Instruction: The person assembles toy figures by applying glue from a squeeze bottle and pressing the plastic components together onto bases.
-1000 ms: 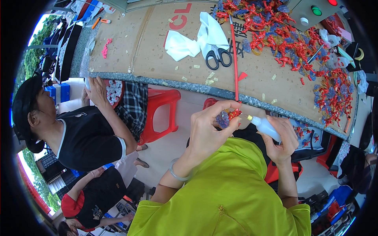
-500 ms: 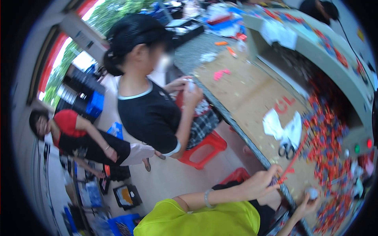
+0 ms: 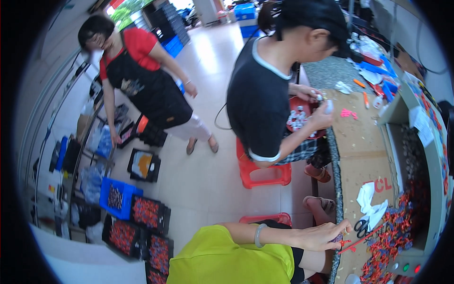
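My left hand [image 3: 331,236], with a pale bracelet on its wrist, reaches over the edge of the worktable [image 3: 352,189]. Its fingers are closed around a small red and purple piece [image 3: 343,243], partly covered by the fingers. A thin red strip [image 3: 363,240] lies slantwise beside the fingertips; whether they touch it I cannot tell. Black-handled scissors [image 3: 361,228] rest just beyond my hand, partly under white paper [image 3: 371,206]. At the lower rim a round white thing [image 3: 352,279] is cut off by the picture. My right hand is out of sight.
Small red and purple pieces [image 3: 392,236] are heaped before a pale green machine [image 3: 437,199]. A co-worker in black [image 3: 262,99] handles small white parts. Another person in a black apron [image 3: 146,94] stands left, near crates [image 3: 149,213] of red pieces. A red stool [image 3: 265,175] stands between.
The view has swung left, so the table and co-workers appear farther right. My right hand, which held a round white thing, has left the picture. My left hand still grips the small piece.
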A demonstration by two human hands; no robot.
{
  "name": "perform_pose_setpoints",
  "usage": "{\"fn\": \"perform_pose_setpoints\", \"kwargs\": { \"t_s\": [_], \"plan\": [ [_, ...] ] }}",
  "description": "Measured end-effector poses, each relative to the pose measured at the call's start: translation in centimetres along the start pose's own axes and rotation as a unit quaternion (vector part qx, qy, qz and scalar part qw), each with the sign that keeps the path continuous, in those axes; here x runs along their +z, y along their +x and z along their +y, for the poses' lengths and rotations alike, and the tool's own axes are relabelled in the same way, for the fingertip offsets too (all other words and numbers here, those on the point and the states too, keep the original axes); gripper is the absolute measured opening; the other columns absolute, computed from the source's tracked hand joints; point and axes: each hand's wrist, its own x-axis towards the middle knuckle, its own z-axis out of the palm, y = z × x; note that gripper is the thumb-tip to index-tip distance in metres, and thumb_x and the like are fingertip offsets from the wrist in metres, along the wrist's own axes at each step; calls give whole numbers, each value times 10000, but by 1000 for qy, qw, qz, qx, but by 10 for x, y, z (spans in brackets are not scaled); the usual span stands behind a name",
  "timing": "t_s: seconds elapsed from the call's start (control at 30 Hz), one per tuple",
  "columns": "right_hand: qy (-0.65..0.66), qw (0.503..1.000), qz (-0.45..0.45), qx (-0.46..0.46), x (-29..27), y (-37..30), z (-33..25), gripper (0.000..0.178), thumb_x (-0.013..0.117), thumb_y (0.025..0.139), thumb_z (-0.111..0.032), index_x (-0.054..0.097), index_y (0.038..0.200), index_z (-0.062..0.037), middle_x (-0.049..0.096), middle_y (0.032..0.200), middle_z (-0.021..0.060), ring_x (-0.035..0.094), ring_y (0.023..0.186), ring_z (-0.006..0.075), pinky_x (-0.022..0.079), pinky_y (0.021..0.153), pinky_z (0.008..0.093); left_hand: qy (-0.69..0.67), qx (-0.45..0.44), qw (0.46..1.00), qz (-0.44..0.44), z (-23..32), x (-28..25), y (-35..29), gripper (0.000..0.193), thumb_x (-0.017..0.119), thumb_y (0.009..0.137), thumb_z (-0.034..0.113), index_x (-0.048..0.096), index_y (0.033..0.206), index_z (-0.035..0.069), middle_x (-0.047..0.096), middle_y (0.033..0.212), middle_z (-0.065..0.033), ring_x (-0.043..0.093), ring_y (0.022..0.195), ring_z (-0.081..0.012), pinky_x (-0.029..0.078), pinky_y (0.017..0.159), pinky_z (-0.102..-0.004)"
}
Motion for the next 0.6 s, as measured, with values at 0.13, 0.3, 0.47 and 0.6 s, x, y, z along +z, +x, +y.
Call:
{"fn": "perform_pose_setpoints", "kwargs": {
  "t_s": [0.13, 0.3, 0.47, 0.6],
  "plan": [
    [146, 927, -238, 250, 48, -31, -33, 413, 452, 954, -261, 575, 1131, 91, 597, 1053, 203, 576, 967, 278, 461, 843, 378, -27, 78, 996, 24, -6, -14, -34, 419, 599, 870, 72, 299, 1157, 13, 568, 778, -215, 589, 751, -416, 403, 656, -477],
    [268, 846, -394, 240, 85, -41, -77, 386, 457, 971, -232, 591, 1123, 97, 634, 988, 191, 619, 826, 261, 523, 750, 352, 41, 107, 990, 78, -7, -43, -98, 421, 630, 829, 58, 328, 1115, -5, 561, 682, -206, 594, 687, -423, 416, 586, -476],
    [244, 805, -495, 219, 96, -57, -94, 217, 634, 902, -130, 660, 999, 63, 654, 924, 148, 616, 772, 203, 528, 624, 280, 29, 66, 991, 111, -22, -59, -148, 442, 639, 803, 49, 334, 1118, -11, 561, 663, -210, 596, 671, -405, 419, 578, -461],
    [235, 784, -543, 187, 97, -62, -101, 166, 664, 881, -88, 679, 949, 63, 666, 894, 134, 616, 783, 202, 533, 639, 290, 2, 68, 991, 113, -28, -68, -165, 479, 669, 802, 86, 342, 1140, -8, 592, 701, -213, 616, 701, -383, 446, 610, -447]
  ]
}}
